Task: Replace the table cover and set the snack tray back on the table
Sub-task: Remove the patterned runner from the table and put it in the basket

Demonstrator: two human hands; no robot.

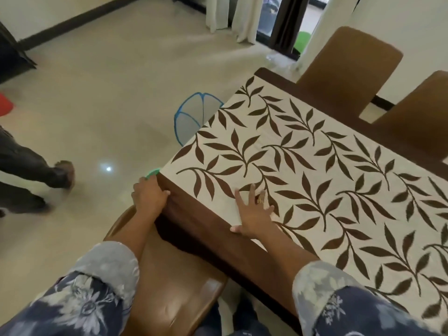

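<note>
A cream table cover point(315, 166) printed with brown leaves lies spread over the dark wooden table point(218, 229). My left hand point(149, 196) grips the near left corner of the cover, where it folds over the table's edge. My right hand point(253, 212) lies flat on the cover close to the near edge, fingers spread, thumb hooked at the rim. A blue-rimmed mesh food cover point(191, 117) stands on the floor past the table's left end, and a green object point(153, 172) peeks out behind my left hand. No snack tray is in view.
A brown chair point(169, 275) stands right under my arms at the table's near side. Two more brown chairs point(349, 66) stand along the far side. Another person's legs point(36, 170) are on the tiled floor at left. A red object point(6, 104) sits at the left edge.
</note>
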